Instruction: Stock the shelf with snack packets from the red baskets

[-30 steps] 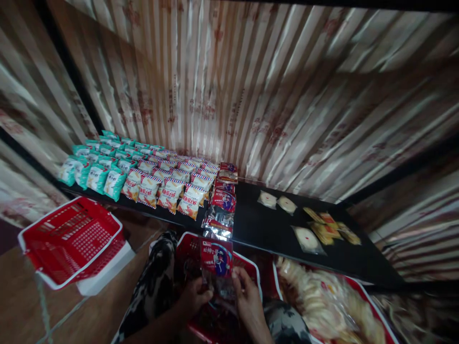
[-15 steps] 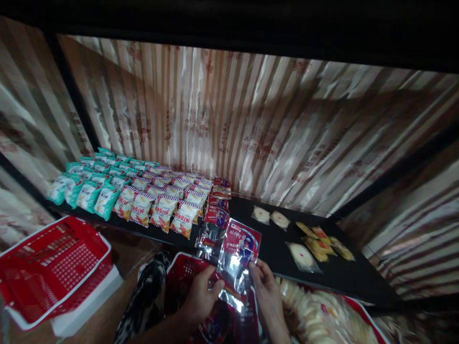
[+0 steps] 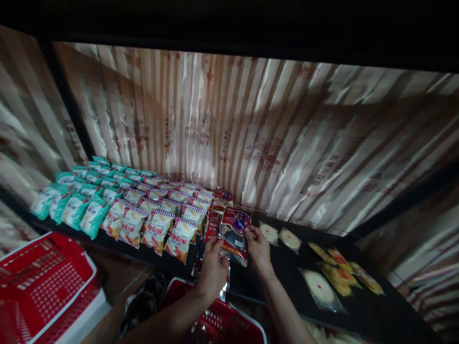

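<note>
A dark red and blue snack packet (image 3: pixel 234 231) with a clear window lies between my hands, over the shelf. My right hand (image 3: pixel 258 248) is closed on its right edge in a pinch. My left hand (image 3: pixel 214 268) is closed at its lower left, with the shiny silver end of another packet (image 3: pixel 225 285) showing under the palm. How many packets the left hand holds is hidden. Just behind and left, similar red packets (image 3: pixel 212 228) form a row, with one more red packet (image 3: pixel 221 198) at the back.
Rows of white-and-orange snack bags (image 3: pixel 179 239) and teal bags (image 3: pixel 93 215) fill the left of the black shelf (image 3: pixel 276 282). Flat round white packs (image 3: pixel 317 286) and yellow packs (image 3: pixel 337 277) lie right. Red baskets stand below: one left (image 3: pixel 53 277), one beneath my arms (image 3: pixel 236 322).
Both hands have moved forward over the shelf with a packet, beside the row of red packets. The view has shifted, showing more of the shelf's right part.
</note>
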### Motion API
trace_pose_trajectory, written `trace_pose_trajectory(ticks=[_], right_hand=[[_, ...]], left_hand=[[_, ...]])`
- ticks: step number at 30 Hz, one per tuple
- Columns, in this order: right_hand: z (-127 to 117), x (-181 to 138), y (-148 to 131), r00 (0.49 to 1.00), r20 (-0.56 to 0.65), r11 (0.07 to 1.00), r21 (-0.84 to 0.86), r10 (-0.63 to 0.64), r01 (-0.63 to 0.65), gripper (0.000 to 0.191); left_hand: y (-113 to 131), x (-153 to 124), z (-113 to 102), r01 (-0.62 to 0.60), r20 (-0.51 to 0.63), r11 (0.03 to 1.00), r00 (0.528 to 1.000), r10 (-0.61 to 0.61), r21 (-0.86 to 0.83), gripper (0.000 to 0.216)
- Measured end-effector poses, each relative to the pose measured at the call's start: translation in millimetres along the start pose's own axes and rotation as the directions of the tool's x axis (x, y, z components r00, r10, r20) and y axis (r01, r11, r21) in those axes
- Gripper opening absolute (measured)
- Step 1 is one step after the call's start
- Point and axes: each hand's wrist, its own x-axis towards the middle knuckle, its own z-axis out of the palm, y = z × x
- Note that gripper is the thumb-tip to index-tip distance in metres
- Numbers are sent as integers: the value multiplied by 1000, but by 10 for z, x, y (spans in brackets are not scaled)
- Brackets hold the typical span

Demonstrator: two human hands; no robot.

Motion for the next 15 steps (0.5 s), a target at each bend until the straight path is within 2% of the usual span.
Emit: trace_pose_trajectory(ticks=[5,9,15], right_hand=[[158,436,-4,996,6,950,-300,-85,83,39],[252,655,26,994,8,916,-388,-107,101,34],[367,838,57,995,-14,859,-505,-99,79,30]], left_hand=[[73,347,78,-31,-55,988,998,40,153,46],[147,586,82,-32,-62,956,997,52,293,43],[153,778,78,-25,-35,918,998,43,396,42]])
